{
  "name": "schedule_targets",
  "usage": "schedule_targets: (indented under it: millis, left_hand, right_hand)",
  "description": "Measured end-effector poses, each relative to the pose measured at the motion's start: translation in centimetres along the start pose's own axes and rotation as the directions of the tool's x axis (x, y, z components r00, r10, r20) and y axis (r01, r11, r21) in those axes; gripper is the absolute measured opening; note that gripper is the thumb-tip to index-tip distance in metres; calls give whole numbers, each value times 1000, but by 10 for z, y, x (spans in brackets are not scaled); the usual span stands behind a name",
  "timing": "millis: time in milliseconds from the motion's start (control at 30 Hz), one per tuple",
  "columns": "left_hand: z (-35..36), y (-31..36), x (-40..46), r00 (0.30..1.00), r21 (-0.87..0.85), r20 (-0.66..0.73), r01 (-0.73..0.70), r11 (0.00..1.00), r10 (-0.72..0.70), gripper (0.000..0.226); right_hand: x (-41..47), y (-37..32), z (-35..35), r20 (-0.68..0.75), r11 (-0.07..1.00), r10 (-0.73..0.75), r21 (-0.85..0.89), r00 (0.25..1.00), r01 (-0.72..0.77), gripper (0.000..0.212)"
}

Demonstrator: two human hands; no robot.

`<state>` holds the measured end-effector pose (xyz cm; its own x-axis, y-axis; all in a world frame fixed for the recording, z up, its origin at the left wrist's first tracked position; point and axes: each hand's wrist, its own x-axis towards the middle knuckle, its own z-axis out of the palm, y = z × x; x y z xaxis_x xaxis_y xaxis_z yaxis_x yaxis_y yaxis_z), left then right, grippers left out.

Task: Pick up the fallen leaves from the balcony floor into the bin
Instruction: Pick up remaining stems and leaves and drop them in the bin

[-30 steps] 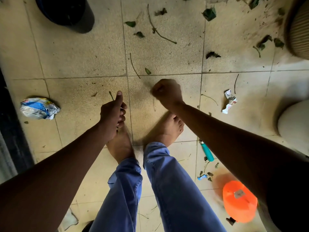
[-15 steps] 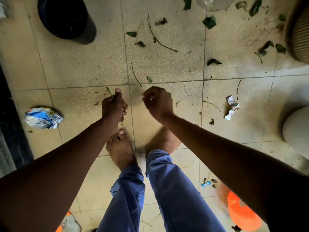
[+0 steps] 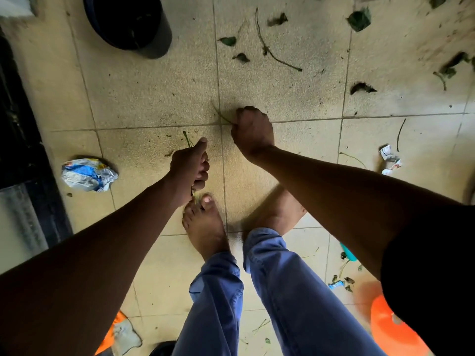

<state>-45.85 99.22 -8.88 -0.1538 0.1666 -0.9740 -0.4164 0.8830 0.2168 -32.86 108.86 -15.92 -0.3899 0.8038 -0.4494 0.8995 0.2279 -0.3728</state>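
Note:
My left hand [image 3: 190, 168] is curled round thin green stems [image 3: 187, 141] that stick out above my thumb and below my fist. My right hand [image 3: 253, 132] is down at the floor, its fingers closed on a thin twig [image 3: 221, 114] at a tile joint. The dark bin [image 3: 128, 21] stands on the floor at the upper left. Several dark leaves lie further out: one leaf [image 3: 228, 41], another leaf [image 3: 241, 57], a long twig [image 3: 272, 51], a leaf [image 3: 359, 19] and a curled leaf [image 3: 361, 88].
A crumpled blue and white wrapper [image 3: 87, 174] lies at the left beside a dark door frame [image 3: 23, 140]. Crumpled paper [image 3: 389, 160] lies at the right. An orange object [image 3: 395, 332] sits at the lower right. My bare feet [image 3: 203, 222] stand on the tiles.
My right hand moved forward and down and closed on the twig at the tile joint. My left hand kept its stems. The view shifted forward, bringing the bin into view.

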Motion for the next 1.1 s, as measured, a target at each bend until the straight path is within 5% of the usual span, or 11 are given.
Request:
schedule_targets:
  millis: [267,600,867,1100]
  left_hand:
    - [-4,-3,4,1000,19,13,2,1000,-2,47]
    - [3,1,7,999,36,42,1,999,-2,46]
    - [8,7,6,999,-36,30,-8,999,9,44]
    - [24,18,3,997,-158,-15,-80,984,79,61]
  right_hand:
    - [4,27,-14,-159,984,-72,-172,985,44,9]
    - [-1,38,-12,8,991,-73,-112,997,73,25]
    - [1,28,-28,11,939,160,306,987,-156,34]
    - [-31,-8,-43,228,541,155,795,961,-276,41]
